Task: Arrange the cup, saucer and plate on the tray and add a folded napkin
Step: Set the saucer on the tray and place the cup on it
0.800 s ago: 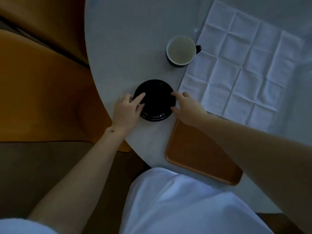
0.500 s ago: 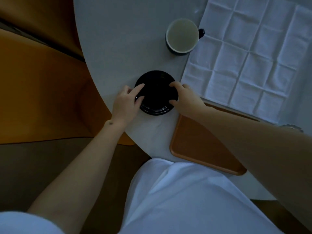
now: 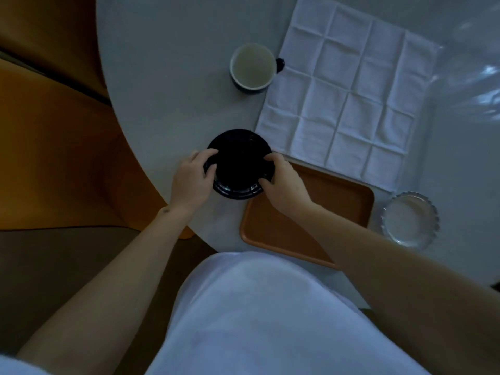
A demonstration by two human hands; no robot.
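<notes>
Dim lighting covers a round pale grey worktop (image 3: pixel 176 77) with orange seating at 9 o'clock. Fingers of the left hand (image 3: pixel 190 180) and right hand (image 3: pixel 284 182) curl round opposite edges of the black round glossy saucer (image 3: pixel 239 161), which sits at the worktop edge, just beside the tray's 10 o'clock corner. The flat orange-brown rectangular tray (image 3: pixel 338 190) carries nothing. The dark cup with pale interior (image 3: pixel 253 66) stands at 12 o'clock, the white creased cloth napkin (image 3: pixel 346 96) lies unfolded at 1 o'clock, and the clear scalloped glass plate (image 3: pixel 410 220) rests off the tray at 3 o'clock. Judged progress: first placement in hand; all four items remain.
</notes>
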